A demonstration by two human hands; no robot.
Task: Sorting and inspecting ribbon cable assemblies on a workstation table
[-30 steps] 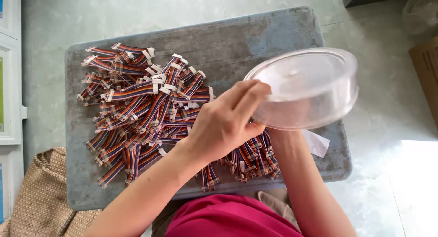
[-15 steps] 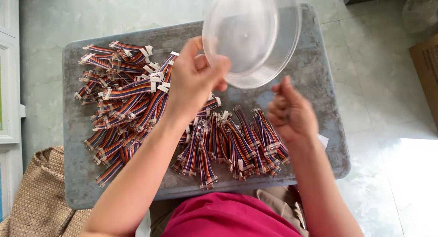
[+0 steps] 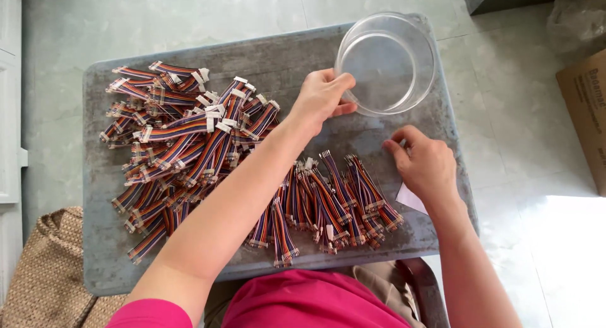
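Dozens of multicoloured ribbon cable jumpers [image 3: 183, 145] heaped loose on left of grey tray [image 3: 284, 56]. Second batch of ribbon cables [image 3: 328, 205] laid side by side near front edge. Left hand [image 3: 320, 97] pinches rim of clear round plastic container [image 3: 386, 63], which sits open side up at tray's far right. Right hand [image 3: 424, 164] rests loosely curled on tray, holding nothing, over white paper slip [image 3: 410, 198].

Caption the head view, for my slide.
Left hand grips clear round container; right hand rests beside striped cable bundles.

Left hand [image 3: 322, 95] grips the clear bowl's [image 3: 386, 63] rim; right hand [image 3: 426, 164] rests on paper [image 3: 411, 200] beside the cables [image 3: 189, 138].
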